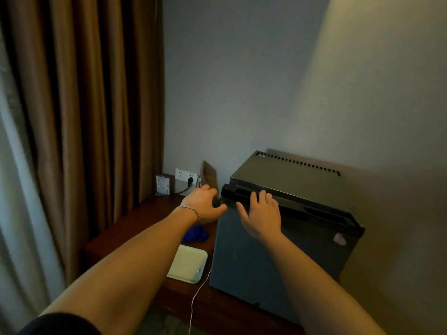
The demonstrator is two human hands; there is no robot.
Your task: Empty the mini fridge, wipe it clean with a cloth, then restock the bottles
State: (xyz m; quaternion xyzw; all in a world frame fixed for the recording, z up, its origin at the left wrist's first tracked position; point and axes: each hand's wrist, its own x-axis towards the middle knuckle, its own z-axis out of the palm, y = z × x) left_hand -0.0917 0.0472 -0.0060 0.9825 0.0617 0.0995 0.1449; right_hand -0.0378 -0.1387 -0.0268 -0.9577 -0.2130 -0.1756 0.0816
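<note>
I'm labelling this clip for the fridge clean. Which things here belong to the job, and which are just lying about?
Job:
mini fridge, door shut
blue cloth beside it
left hand and right hand at the door's top edge

Lying about:
cream tray
white cable
wall socket
small box

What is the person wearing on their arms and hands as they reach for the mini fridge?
Both forearms are bare. The left hand has a thin braided bracelet of pale thread around the wrist. The right hand shows no ring, watch or glove. A dark, black-looking sleeve edge shows on the upper left arm at the bottom of the view.
</note>
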